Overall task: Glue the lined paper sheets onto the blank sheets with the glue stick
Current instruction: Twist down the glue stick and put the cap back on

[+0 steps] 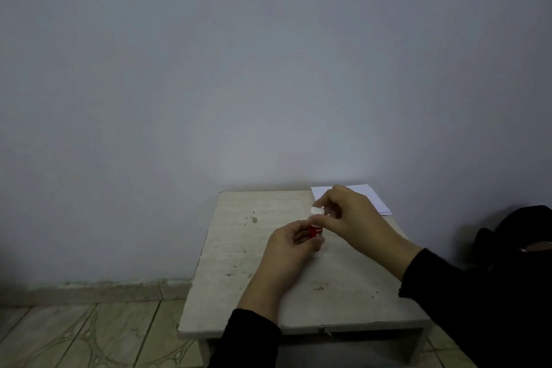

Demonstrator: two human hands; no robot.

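A red glue stick (315, 231) is held upright above the middle of a low, pale table (239, 263), and it is gripped around its lower body by the left hand (288, 251), whose fingers are curled around it so that only a short red band with some white lettering is left showing. The upper end of the stick is taken by the right hand (348, 213), which comes in from the right; its thumb and forefinger are pinched on a white cap (316, 211) at the top of the stick. Whether the cap is seated on the stick or already lifted clear of it cannot be told, since the join is hidden by the fingers and the picture is soft there. Both forearms are covered by black sleeves (466, 293). A small stack of white paper sheets (375, 199) is laid flat at the far right corner of the table, close against the wall, and part of it is hidden behind the right hand; whether lines are printed on these sheets cannot be made out. The table top is marked with small dark spots and scuffs, and its near edge is seen in shadow. A plain grey-blue wall (209, 69) is seen behind the table, and a patterned tiled floor (89, 334) is seen to the left and below it. A dark, black-clothed shape (525, 227) is visible at the right edge.
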